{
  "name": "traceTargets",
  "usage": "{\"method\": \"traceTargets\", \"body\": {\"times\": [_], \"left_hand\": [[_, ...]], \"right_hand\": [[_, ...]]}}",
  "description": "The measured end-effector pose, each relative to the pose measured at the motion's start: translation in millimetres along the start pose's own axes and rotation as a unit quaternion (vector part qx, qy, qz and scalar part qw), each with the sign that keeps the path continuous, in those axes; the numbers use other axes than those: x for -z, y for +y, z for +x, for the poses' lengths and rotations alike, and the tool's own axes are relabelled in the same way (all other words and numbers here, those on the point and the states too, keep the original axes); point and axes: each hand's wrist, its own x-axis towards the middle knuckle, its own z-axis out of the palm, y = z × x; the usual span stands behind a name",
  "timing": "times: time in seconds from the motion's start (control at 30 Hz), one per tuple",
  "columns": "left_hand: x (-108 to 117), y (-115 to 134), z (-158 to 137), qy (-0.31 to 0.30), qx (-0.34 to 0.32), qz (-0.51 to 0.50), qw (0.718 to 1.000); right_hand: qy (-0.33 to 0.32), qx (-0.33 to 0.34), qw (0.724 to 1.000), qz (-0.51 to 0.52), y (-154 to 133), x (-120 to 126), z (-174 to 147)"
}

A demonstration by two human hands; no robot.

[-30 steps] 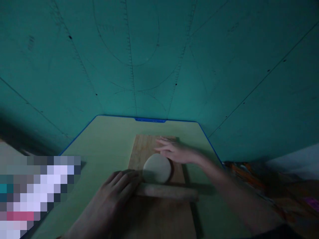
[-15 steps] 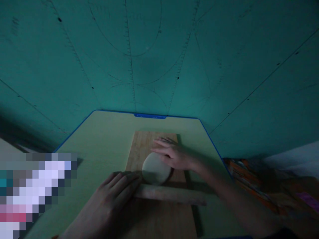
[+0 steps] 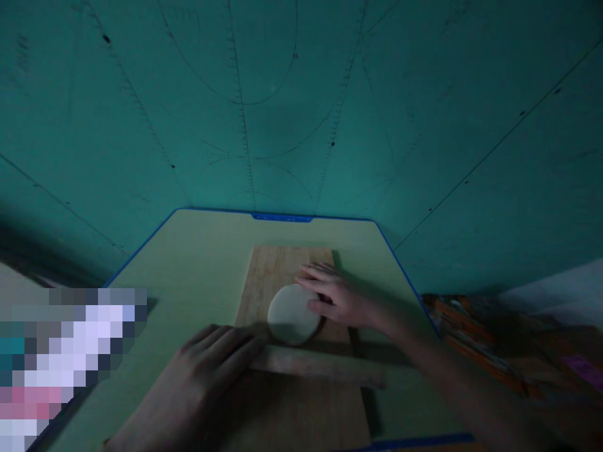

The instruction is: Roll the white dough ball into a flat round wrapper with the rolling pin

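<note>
A pale flat round of dough lies on a long wooden board. My right hand is at its far right edge, thumb on top and fingers reaching past the rim, gripping that edge; the fingers' undersides are hidden. Just nearer to me, a wooden rolling pin lies across the board, its right end sticking out past the board's side. My left hand rests closed over the pin's left end, which it hides. The pin is close to the dough's near edge; shadow hides whether they touch.
The board sits on a pale table with a blue rim, pushed against a green wall with pencilled lines. Cluttered orange and brown items are beyond the table's right side. A blurred-out patch covers the left side.
My right hand has shifted slightly right along the dough, showing more of its upper edge and my thumb. My left hand and the pin have barely moved. The view has tilted a little.
</note>
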Motion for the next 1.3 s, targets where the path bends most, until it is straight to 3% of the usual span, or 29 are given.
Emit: {"method": "traceTargets", "body": {"times": [0.13, 0.23, 0.33, 0.43, 0.57, 0.73, 0.97, 1.2, 1.3], "left_hand": [[0.8, -13.7, 11.8, 0.02, 0.006, 0.056, 0.998], [-4.5, -24.5, 33.3, 0.001, 0.018, 0.107, 0.994], [-16.2, -32.3, 56.6, -0.037, 0.03, 0.109, 0.993], [-27.2, -33.9, 67.6, -0.023, 0.032, 0.111, 0.993], [-29.4, -19.1, 50.7, 0.002, 0.029, 0.139, 0.99], [-26.3, -2.1, 19.6, -0.013, 0.028, 0.148, 0.989], [-40.1, -35.3, 49.5, 0.009, 0.063, 0.228, 0.972], [-33.5, 13.3, 3.2, 0.051, 0.013, 0.27, 0.961], [-32.5, 5.9, 7.8, 0.013, 0.03, 0.246, 0.969]], "right_hand": [[0.091, -0.084, 0.987, 0.1, -5.6, 19.6, -19.4], [0.129, -0.092, 0.979, 0.126, -8.9, 25.6, -25.0], [0.134, -0.11, 0.982, 0.082, -5.5, 18.0, -12.8], [0.133, -0.147, 0.98, -0.012, -1.7, 4.9, 0.8], [0.093, -0.127, 0.982, -0.107, -19.3, -8.8, -14.8], [0.067, -0.091, 0.981, -0.16, -46.6, -15.1, -47.1], [0.063, -0.16, 0.967, -0.188, -18.9, -4.6, 3.0], [0.029, -0.084, 0.976, -0.199, -53.7, -13.6, -47.0], [0.036, -0.088, 0.972, -0.213, -46.4, -10.2, -32.8]]}}
